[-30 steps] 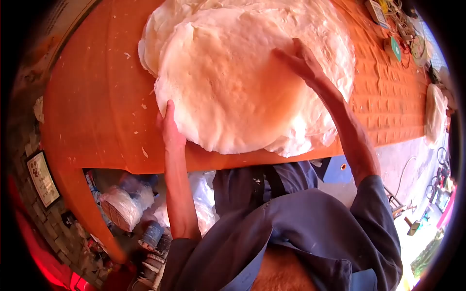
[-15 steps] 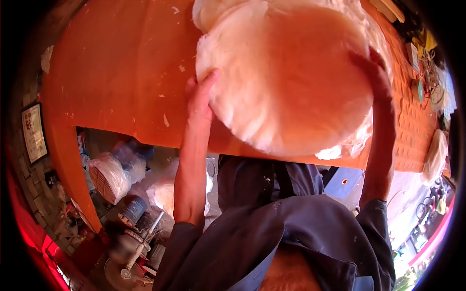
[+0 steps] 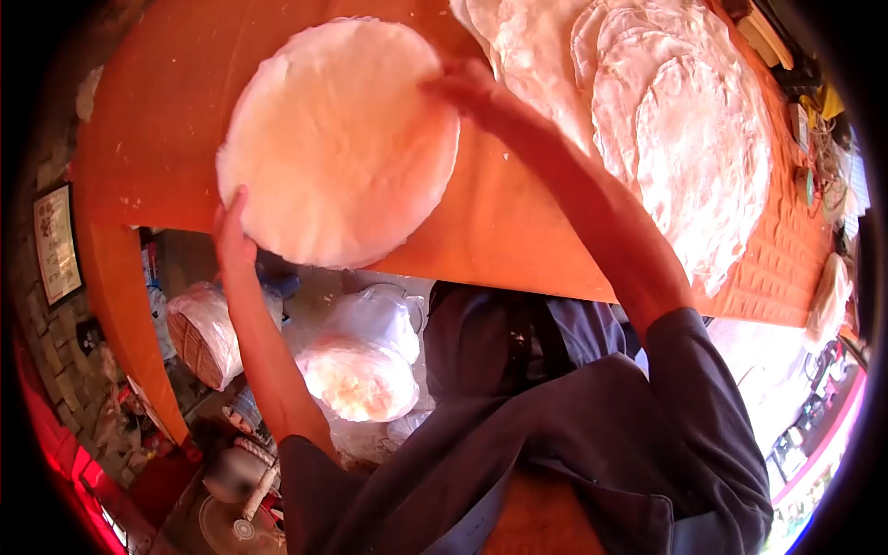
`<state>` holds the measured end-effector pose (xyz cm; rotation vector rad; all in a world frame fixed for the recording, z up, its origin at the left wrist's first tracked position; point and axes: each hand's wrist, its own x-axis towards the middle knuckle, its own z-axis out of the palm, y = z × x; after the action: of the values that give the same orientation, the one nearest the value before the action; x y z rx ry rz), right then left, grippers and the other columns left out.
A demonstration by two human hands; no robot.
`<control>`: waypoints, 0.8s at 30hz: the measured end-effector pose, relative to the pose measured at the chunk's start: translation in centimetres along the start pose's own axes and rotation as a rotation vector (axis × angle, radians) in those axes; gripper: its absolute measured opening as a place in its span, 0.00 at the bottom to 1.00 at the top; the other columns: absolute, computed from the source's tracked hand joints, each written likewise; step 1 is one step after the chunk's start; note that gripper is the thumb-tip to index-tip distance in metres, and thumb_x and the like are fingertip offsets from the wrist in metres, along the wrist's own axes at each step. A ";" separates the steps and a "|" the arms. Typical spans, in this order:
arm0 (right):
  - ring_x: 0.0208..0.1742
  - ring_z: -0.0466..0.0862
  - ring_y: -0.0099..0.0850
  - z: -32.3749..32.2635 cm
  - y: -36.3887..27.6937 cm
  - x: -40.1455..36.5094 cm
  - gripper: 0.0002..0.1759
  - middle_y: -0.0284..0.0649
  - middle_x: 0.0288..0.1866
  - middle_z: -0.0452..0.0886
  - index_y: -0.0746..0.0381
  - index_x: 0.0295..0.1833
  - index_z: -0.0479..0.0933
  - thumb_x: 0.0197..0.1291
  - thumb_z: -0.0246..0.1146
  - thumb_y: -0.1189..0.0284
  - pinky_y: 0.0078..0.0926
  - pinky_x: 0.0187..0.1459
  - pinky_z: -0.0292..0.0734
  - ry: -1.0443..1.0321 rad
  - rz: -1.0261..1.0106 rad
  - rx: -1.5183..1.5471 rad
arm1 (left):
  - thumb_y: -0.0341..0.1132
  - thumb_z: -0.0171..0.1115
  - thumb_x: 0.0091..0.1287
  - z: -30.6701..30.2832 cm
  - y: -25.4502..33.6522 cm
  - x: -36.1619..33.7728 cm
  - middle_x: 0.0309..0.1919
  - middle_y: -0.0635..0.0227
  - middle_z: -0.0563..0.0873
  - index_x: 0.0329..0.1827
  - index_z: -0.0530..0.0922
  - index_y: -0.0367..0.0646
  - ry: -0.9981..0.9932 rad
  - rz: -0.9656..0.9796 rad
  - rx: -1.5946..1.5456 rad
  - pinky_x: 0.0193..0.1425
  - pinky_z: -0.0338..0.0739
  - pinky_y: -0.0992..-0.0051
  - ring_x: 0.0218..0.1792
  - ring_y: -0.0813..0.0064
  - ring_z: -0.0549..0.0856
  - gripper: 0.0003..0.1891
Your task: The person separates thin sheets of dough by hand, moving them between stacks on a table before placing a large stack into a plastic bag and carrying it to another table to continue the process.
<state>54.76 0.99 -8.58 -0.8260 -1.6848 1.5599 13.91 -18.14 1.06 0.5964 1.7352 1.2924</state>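
A round, pale, fluffy sheet [image 3: 338, 139] is held at both sides over the left part of the orange table [image 3: 176, 111]. My left hand [image 3: 233, 236] grips its lower left edge, thumb on top and the other fingers hidden beneath. At its upper right edge, my right hand [image 3: 462, 91] is closed on the rim, its fingertips partly blurred. A spread pile of similar thin round sheets [image 3: 694, 139] lies on the table to the right, overlapping each other.
Beneath the table are plastic-wrapped bundles [image 3: 361, 379] and a wrapped basket-like bundle [image 3: 199, 333]. A machine with a round disc [image 3: 227, 518] stands at the lower left. Cords and small items [image 3: 823, 148] lie along the right edge. A framed paper [image 3: 57, 245] is at far left.
Both hands have moved left with the round sheet, away from the pile. The pile on the right is now uncovered, and the right arm reaches across the table.
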 end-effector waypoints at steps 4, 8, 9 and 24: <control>0.44 0.78 0.27 0.0 -0.7 -1.0 0.12 0.37 0.40 0.78 0.60 0.50 0.78 0.61 0.65 0.72 0.29 0.44 0.77 -0.205 -0.178 -1.443 | 0.33 0.72 0.59 0.3 -2.2 -0.1 0.58 0.59 0.80 0.61 0.74 0.37 0.158 -0.114 -0.005 0.55 0.81 0.59 0.55 0.61 0.81 0.27; 0.51 0.80 0.46 -2.1 -14.7 -11.5 0.30 0.53 0.48 0.79 0.61 0.62 0.73 0.52 0.72 0.70 0.38 0.51 0.78 0.347 0.038 -0.707 | 0.30 0.69 0.62 1.0 -2.3 -1.3 0.55 0.58 0.81 0.60 0.74 0.34 0.162 0.080 0.103 0.54 0.79 0.66 0.51 0.66 0.81 0.24; 0.50 0.81 0.49 -3.9 -16.2 -14.5 0.34 0.56 0.47 0.79 0.62 0.62 0.73 0.48 0.75 0.68 0.40 0.51 0.78 0.339 0.059 -0.630 | 0.30 0.70 0.62 -1.0 -3.7 -0.3 0.52 0.57 0.82 0.58 0.74 0.33 0.193 0.157 0.213 0.53 0.77 0.71 0.49 0.69 0.81 0.23; 0.45 0.80 0.46 -13.0 -18.6 -31.4 0.23 0.48 0.43 0.79 0.63 0.52 0.76 0.46 0.67 0.71 0.44 0.45 0.77 0.441 0.270 -1.277 | 0.29 0.62 0.68 29.0 1.4 -18.5 0.41 0.67 0.83 0.58 0.75 0.34 -0.418 0.276 0.084 0.42 0.78 0.79 0.39 0.78 0.83 0.17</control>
<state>83.18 -19.04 8.49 -1.8851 -2.1580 0.1723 47.90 -17.19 6.51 1.1016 1.3978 1.1765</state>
